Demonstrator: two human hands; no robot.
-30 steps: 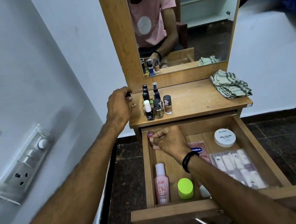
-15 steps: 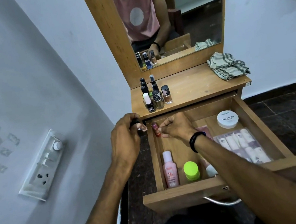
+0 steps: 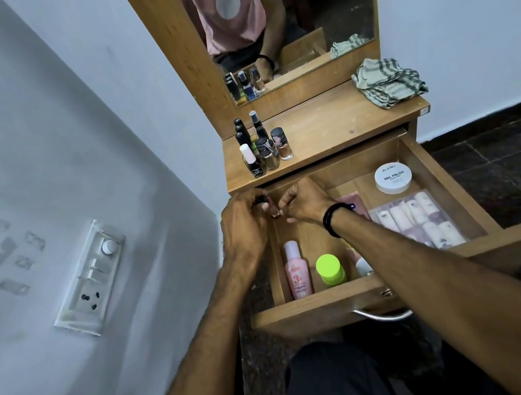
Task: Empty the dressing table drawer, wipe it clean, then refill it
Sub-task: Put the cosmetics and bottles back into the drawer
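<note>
The wooden drawer [image 3: 336, 304] of the dressing table stands pulled out. Over its back left corner my two hands meet. My right hand [image 3: 304, 204] pinches a small reddish nail polish bottle [image 3: 274, 211]. My left hand [image 3: 244, 223] curls round a small dark item [image 3: 260, 200] and touches the same bottle. Inside the drawer lie a pink bottle [image 3: 297, 271], a green-capped bottle [image 3: 330, 268], a white nail polish jar [image 3: 393, 177] and a clear pouch of small white tubes [image 3: 420, 221]. Several nail polish bottles [image 3: 264, 151] stand on the table top [image 3: 326, 130].
A folded striped cloth [image 3: 387, 82] lies at the table top's right end under the mirror [image 3: 291, 6]. A switchboard [image 3: 91, 276] sits on the wall close at left. My knee [image 3: 340, 381] is below the drawer's metal handle [image 3: 385, 315]. Dark floor lies to the right.
My left hand came down from the table top to the drawer's back left corner and now meets my right hand at the small reddish bottle. The view has swung left.
</note>
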